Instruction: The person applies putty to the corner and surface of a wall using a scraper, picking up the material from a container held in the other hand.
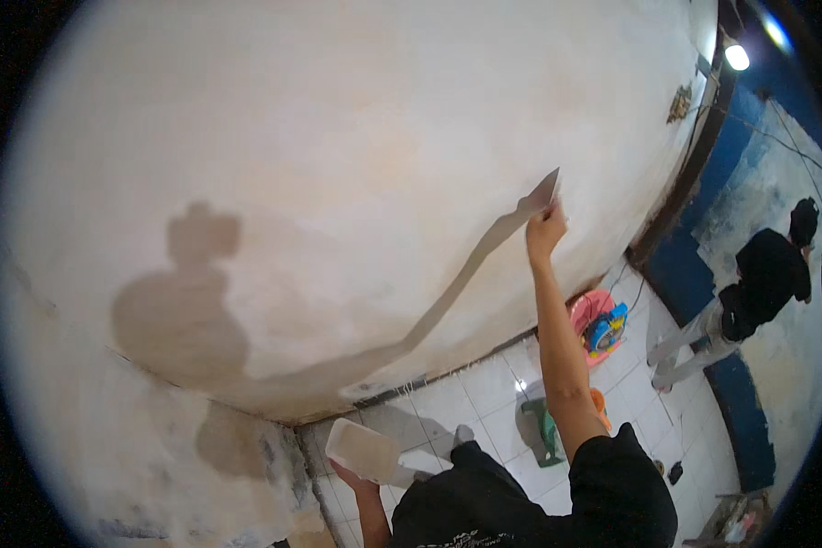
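My right arm is stretched out to the pale, patchy wall (pixel 384 137). My right hand (pixel 545 232) is closed around a putty knife (pixel 554 187), its blade pointing up at the wall; whether the blade touches the surface I cannot tell. Low on the left, my left hand (pixel 353 478) grips a whitish rectangular plastic tub (pixel 363 451) by its side. The tub is tilted, and its contents are not clear. Shadows of my head, arm and the knife fall across the plaster.
White floor tiles (pixel 507 416) run along the wall's foot. A pink basin (pixel 591 306) with a blue and yellow object (pixel 607 331), a green item (pixel 541 434) and an orange one (pixel 599 402) stand right. Another person (pixel 765 279) faces the blue-patched wall (pixel 744 429). A lit bulb (pixel 737 57) hangs above.
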Action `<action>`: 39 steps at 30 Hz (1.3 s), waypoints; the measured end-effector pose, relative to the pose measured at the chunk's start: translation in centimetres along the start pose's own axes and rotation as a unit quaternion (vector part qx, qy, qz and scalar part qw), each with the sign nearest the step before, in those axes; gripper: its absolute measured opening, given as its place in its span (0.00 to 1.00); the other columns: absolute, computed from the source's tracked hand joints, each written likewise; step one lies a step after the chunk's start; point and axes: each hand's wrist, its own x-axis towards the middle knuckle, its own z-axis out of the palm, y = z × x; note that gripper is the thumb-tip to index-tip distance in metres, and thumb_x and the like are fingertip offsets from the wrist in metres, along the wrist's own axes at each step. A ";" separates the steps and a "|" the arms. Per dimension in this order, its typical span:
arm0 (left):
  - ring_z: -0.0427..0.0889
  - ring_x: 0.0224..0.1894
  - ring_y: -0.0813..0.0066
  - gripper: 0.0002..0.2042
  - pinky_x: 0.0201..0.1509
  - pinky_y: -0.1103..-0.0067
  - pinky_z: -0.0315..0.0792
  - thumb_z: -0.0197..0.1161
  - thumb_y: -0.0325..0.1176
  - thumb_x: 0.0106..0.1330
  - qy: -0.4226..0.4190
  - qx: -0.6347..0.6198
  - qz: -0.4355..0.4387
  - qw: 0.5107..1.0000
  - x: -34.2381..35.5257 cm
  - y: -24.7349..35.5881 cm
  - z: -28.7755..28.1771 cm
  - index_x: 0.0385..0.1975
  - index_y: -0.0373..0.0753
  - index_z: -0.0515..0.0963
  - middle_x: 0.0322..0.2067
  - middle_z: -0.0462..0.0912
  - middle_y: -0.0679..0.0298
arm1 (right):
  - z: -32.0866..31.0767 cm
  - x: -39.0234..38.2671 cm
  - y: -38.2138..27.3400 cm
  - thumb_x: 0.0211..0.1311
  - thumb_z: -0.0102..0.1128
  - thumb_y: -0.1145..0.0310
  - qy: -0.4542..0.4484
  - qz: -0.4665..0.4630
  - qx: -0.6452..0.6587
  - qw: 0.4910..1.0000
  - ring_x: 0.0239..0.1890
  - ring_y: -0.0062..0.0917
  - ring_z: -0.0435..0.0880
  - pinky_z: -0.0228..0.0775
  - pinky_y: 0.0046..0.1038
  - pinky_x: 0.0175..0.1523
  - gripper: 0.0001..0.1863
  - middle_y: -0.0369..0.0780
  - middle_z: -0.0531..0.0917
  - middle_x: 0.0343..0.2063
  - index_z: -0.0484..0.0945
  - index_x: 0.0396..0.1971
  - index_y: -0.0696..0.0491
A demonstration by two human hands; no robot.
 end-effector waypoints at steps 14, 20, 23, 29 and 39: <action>0.72 0.56 0.62 0.31 0.59 0.64 0.68 0.34 0.61 0.68 -0.032 -0.059 0.028 0.997 2.8 1.7 1.5 0.60 0.44 0.64 0.56 0.71 0.62 | -3.4 -28.6 -14.2 0.62 0.50 0.76 -0.447 0.065 0.262 0.853 0.37 0.24 0.76 0.69 0.25 0.45 0.11 0.45 0.80 0.34 0.72 0.43 0.63; 0.71 0.57 0.61 0.36 0.60 0.65 0.68 0.31 0.66 0.65 0.061 -0.027 0.004 0.998 1.1 4.3 9.0 0.62 0.43 0.61 0.56 0.70 0.58 | -4.8 -27.0 -18.4 0.61 0.52 0.78 -0.583 0.019 0.232 0.778 0.33 0.14 0.74 0.67 0.17 0.38 0.09 0.36 0.79 0.31 0.72 0.41 0.61; 0.69 0.59 0.60 0.39 0.60 0.65 0.68 0.31 0.69 0.63 0.073 -0.026 0.012 0.997 1.6 4.2 8.6 0.64 0.43 0.58 0.58 0.67 0.56 | -4.1 -27.7 -20.1 0.59 0.54 0.79 -0.651 0.002 0.177 0.738 0.33 0.15 0.76 0.68 0.19 0.37 0.11 0.39 0.80 0.30 0.71 0.42 0.61; 0.69 0.58 0.59 0.37 0.62 0.63 0.66 0.32 0.67 0.65 0.098 -0.048 0.034 0.993 0.8 3.6 7.0 0.63 0.42 0.58 0.57 0.67 0.55 | -2.9 -33.5 -21.5 0.54 0.50 0.77 -0.695 -0.130 0.060 0.705 0.30 0.53 0.79 0.72 0.42 0.35 0.15 0.54 0.79 0.24 0.71 0.44 0.60; 0.70 0.57 0.58 0.36 0.63 0.64 0.64 0.33 0.66 0.66 0.072 -0.110 0.075 0.988 3.2 5.1 5.6 0.61 0.41 0.62 0.56 0.70 0.56 | 0.8 -36.2 -22.3 0.55 0.52 0.76 -0.721 -0.161 0.126 0.663 0.29 0.54 0.78 0.69 0.46 0.33 0.16 0.56 0.78 0.25 0.69 0.45 0.62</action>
